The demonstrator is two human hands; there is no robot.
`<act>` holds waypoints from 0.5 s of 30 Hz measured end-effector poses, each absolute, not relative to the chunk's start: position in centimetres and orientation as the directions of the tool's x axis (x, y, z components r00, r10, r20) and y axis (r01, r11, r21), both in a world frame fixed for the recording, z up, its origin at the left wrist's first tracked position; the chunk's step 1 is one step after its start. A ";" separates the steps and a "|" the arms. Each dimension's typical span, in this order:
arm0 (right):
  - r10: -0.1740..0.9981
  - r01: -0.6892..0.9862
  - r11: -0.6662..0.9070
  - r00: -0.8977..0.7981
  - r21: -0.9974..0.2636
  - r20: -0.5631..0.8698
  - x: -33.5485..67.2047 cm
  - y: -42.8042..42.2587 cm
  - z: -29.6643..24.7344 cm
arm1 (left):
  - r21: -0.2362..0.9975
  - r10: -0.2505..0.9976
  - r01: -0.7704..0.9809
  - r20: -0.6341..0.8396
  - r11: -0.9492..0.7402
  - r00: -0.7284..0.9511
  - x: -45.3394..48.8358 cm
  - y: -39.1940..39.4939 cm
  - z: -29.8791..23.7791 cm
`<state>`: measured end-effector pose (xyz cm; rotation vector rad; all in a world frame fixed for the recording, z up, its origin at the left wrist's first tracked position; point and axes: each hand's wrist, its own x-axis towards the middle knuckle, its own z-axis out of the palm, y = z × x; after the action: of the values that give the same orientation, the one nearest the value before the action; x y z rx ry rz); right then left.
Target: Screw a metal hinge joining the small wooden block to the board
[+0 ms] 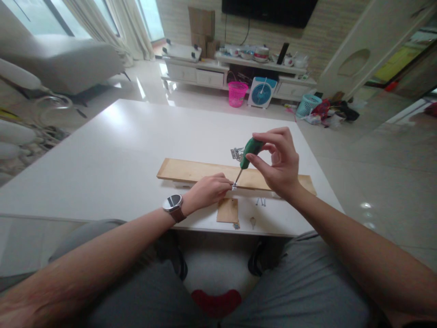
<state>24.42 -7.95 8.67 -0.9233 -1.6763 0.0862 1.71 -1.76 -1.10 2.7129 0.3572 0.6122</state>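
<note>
My right hand [278,159] is closed around the handle of a green screwdriver [251,151]. Its shaft slants down to a small metal fitting [234,186] at the near edge of a long wooden board [194,171]. With fingers pressed together, my left hand [213,187] pinches at this fitting; its exact kind is too small to tell. The board lies across the white table, slightly raised on something pale underneath. Just in front is a small wooden plate [227,210]. Several screws [261,201] lie to its right, and metal hinges [236,153] rest behind the board.
The white table [102,159] extends far to the left. A key-like metal piece [252,222] and tiny hardware [236,226] lie near its front edge. Beyond stand a pink basket [237,94], a blue fan [261,92] and a low white cabinet [210,77].
</note>
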 end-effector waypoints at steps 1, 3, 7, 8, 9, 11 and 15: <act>0.607 0.533 0.679 -0.020 -0.505 0.794 24.4 -8.0 8.7 | 0.375 0.313 0.168 0.370 -0.912 0.875 1.7 -1.8 -1.1; 0.631 0.520 0.671 -0.027 -0.528 0.775 24.4 -8.1 8.6 | 0.377 0.314 0.168 0.371 -0.911 0.874 1.7 -1.7 -1.2; 0.654 0.470 0.688 -0.072 -0.553 0.753 24.4 -8.0 8.2 | 0.377 0.308 0.161 0.369 -0.912 0.877 1.7 -1.7 -1.1; 0.647 0.477 0.690 -0.071 -0.544 0.759 24.4 -7.9 8.2 | 0.378 0.307 0.160 0.369 -0.912 0.877 1.7 -1.7 -1.1; 0.635 0.492 0.691 -0.062 -0.530 0.770 24.4 -7.9 8.1 | 0.378 0.308 0.161 0.369 -0.912 0.877 1.7 -1.7 -1.0; 0.603 0.523 0.691 -0.037 -0.499 0.797 24.4 -7.8 8.2 | 0.379 0.310 0.166 0.362 -0.911 0.879 1.7 -1.7 -1.0; 0.612 0.497 0.693 -0.021 -0.522 0.791 24.3 -8.0 8.1 | 0.381 0.317 0.175 0.351 -0.908 0.881 1.7 -1.8 -0.9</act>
<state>24.33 -7.99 8.14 -0.9086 -1.6656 0.1147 1.72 -1.78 -0.93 2.7098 0.3664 0.5885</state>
